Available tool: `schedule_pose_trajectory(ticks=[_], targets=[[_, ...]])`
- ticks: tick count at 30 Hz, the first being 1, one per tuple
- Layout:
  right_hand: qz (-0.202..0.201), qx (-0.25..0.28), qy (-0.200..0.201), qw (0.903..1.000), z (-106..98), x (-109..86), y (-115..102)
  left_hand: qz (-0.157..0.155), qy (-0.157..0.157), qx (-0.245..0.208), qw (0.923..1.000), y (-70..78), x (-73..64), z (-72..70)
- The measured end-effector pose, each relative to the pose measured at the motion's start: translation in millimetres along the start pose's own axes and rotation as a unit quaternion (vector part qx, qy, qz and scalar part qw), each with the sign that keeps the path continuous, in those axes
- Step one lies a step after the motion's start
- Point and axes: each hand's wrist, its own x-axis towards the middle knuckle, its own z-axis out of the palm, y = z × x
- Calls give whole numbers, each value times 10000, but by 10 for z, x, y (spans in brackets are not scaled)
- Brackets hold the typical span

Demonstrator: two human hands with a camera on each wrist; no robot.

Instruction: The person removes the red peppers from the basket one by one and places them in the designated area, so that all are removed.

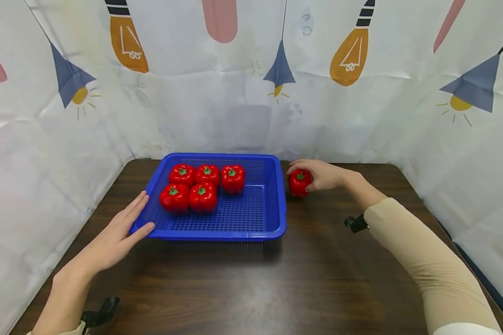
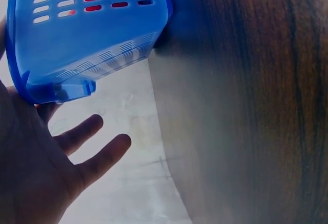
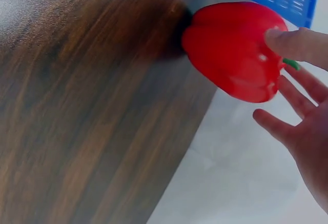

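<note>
A blue plastic basket (image 1: 251, 235) with mesh walls stands on the table, with several red bell peppers (image 1: 203, 197) grouped toward its left side. My left hand (image 1: 113, 237) rests at the basket's left rim, fingers straight and thumb at the near corner; the left wrist view has the palm (image 2: 36, 162) beside the basket's rim. Just right of the basket, my right hand (image 1: 324, 174) holds another red bell pepper (image 1: 298, 184) between thumb and fingers. Seen from the right wrist, the thumb (image 3: 300, 44) lies on this pepper (image 3: 230, 55) near its green stem, while the little finger is apart from it.
The dark wooden table (image 1: 251, 288) extends in front of the basket and to its right. A white curtain (image 1: 218, 116) printed with lamps and bulbs hangs behind the table and along both sides.
</note>
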Motion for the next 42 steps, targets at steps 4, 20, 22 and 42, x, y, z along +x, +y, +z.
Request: schedule_pose_trajectory(ticks=[4,20,22,42], targets=[[-37,-65,-2,10000,-64,3,-44,-6,3,-3,10000,6,-2,0],[-374,-556,344,9972,-343,241,-357,-46,-46,-7,10000,14,2,-13],[-435,-583,358,9967,-357,296,-427,-66,-47,-19,10000,16,5,-18],[-709,-1178,-633,9885,-139,1125,-1064,-14,8,-94,10000,18,9,6]])
